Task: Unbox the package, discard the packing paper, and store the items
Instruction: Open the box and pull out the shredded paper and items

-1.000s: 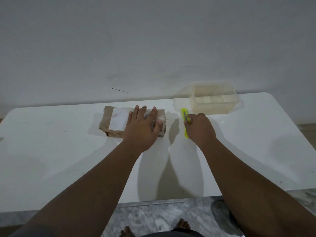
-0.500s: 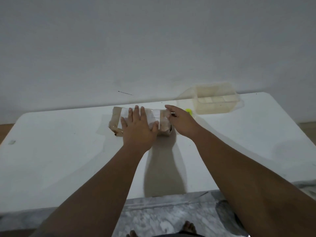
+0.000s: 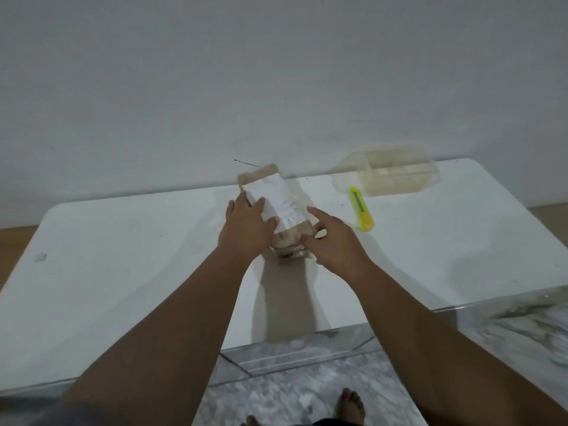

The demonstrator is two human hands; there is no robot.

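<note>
Fingers of your left hand (image 3: 246, 229) wrap the left side of the package (image 3: 278, 207), thumb pressed onto its white label (image 3: 273, 199), so that hand grips it. Your right hand (image 3: 335, 244) has its fingers loosely spread, forefinger stretched forward along the package's right side and the others curled at its near end; they touch it, but you cannot tell whether they clamp it. Your package is brown, wrapped in clear tape, and lies lengthwise toward the wall, just inside the tabletop's (image 3: 123, 272) far edge near the middle. Printing on the label is too blurred to read. Your yellow box cutter (image 3: 361, 213) lies flat to the right of the package, apart from it. A clear plastic container (image 3: 396, 175) stands at the far right corner, just beyond the cutter.
</note>
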